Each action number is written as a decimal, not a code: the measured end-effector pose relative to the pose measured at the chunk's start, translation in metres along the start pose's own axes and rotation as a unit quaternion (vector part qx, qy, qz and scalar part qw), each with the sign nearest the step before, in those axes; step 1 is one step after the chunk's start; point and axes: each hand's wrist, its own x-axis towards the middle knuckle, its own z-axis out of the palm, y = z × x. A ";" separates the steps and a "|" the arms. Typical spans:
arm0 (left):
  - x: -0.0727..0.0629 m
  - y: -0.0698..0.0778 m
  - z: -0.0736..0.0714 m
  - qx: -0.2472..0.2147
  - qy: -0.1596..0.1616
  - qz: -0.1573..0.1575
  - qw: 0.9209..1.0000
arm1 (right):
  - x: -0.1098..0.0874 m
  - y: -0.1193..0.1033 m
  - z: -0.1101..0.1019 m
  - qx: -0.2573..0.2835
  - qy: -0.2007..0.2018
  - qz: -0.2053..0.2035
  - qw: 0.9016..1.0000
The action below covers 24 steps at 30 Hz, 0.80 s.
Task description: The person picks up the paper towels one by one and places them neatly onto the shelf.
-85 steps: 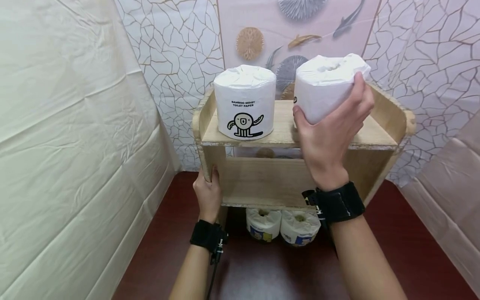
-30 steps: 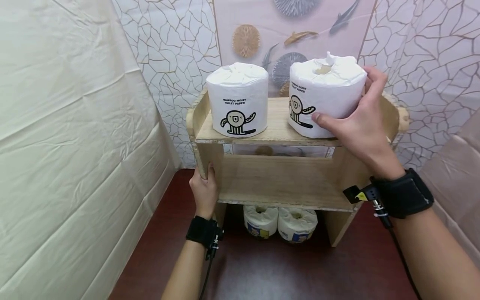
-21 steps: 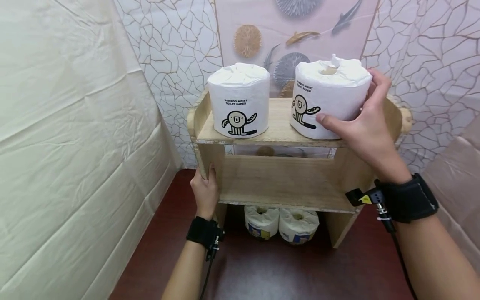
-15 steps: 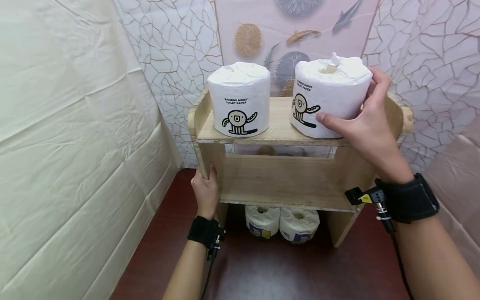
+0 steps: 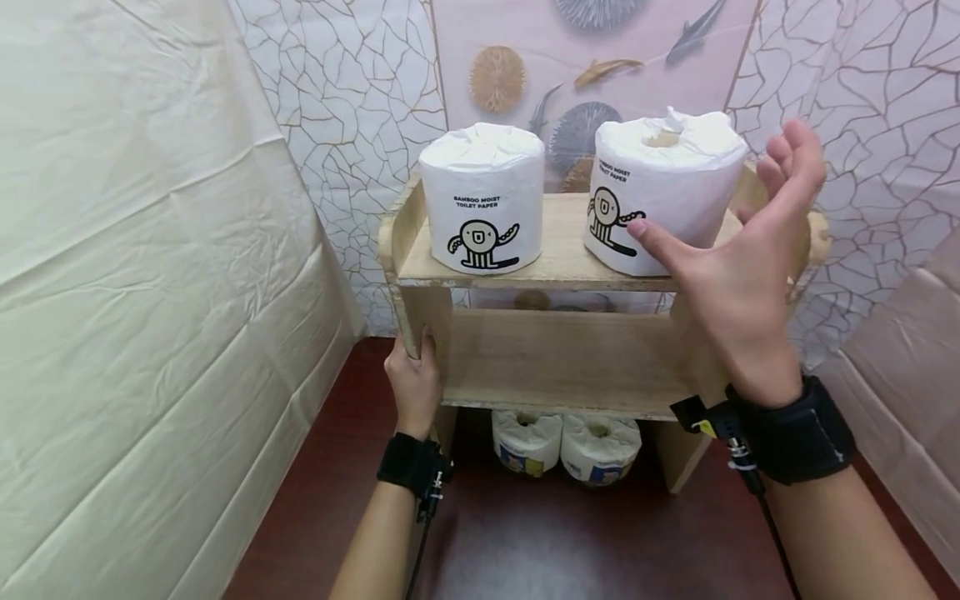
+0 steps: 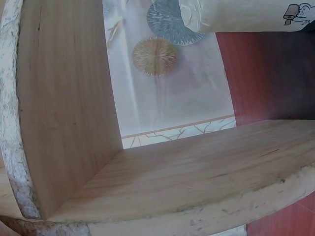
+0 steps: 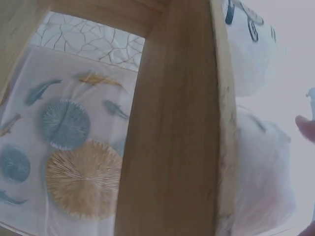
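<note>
Two white-wrapped toilet paper rolls stand upright on the top board of a wooden shelf (image 5: 570,358). The left roll (image 5: 480,200) has its printed figure facing front, while the right roll (image 5: 667,196) is turned somewhat to the left, with its core hole partly uncovered. My right hand (image 5: 750,275) is spread beside the right roll; its thumb lies at the front print, perhaps touching, and its fingers stand apart from the roll's side. Lower down, my left hand (image 5: 415,379) grips the edge of the shelf's left side panel (image 5: 423,317), thumb inside.
Two more wrapped toilet paper rolls, a left one (image 5: 527,442) and a right one (image 5: 600,448), sit under the lower board on the dark red tabletop (image 5: 525,542). Pale cloth (image 5: 150,292) hangs at the left, with a patterned backdrop (image 5: 337,108) behind the shelf.
The right roll, gripped earlier, was turned until its print showed in front. My right hand's fingers have just come off its side, moving right. My left hand keeps its grip.
</note>
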 end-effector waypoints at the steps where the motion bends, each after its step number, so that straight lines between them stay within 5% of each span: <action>1: 0.000 0.001 0.000 -0.001 -0.002 -0.001 1.000 | -0.003 -0.002 0.001 -0.014 0.016 -0.007 1.000; 14: 0.004 -0.002 -0.004 -0.006 -0.009 0.007 1.000 | -0.024 -0.021 0.017 -0.080 0.094 -0.038 0.992; 24: -0.001 -0.001 -0.003 -0.002 -0.013 -0.004 1.000 | -0.035 -0.011 0.055 -0.160 0.147 -0.053 0.975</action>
